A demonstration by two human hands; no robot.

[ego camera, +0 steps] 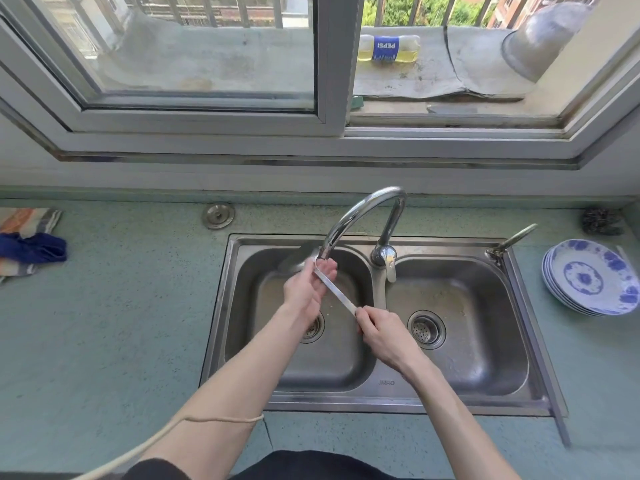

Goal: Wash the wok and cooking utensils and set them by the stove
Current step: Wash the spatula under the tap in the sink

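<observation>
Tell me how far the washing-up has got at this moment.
Nothing visibly finished: no washed item or stove in view. In hand: a metal spatula under the faucet, right hand gripping its handle, left hand at its blade. Left: the wok, unseen, and setting everything by the stove.

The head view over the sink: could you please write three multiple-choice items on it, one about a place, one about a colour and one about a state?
1. Where is the stack of plates?
A. On the counter right of the sink
B. In the left basin
C. On the window ledge

2. What colour is the pattern on the plates?
A. Red
B. Blue
C. Green

3. How is the metal spatula held?
A. Lying loose in the right basin
B. By the left hand alone
C. Right hand grips the handle, left hand at the blade end under the faucet

Answers: 1 A, they sit beside the sink's right rim; 2 B, blue on white; 3 C, both hands are on it.
</observation>
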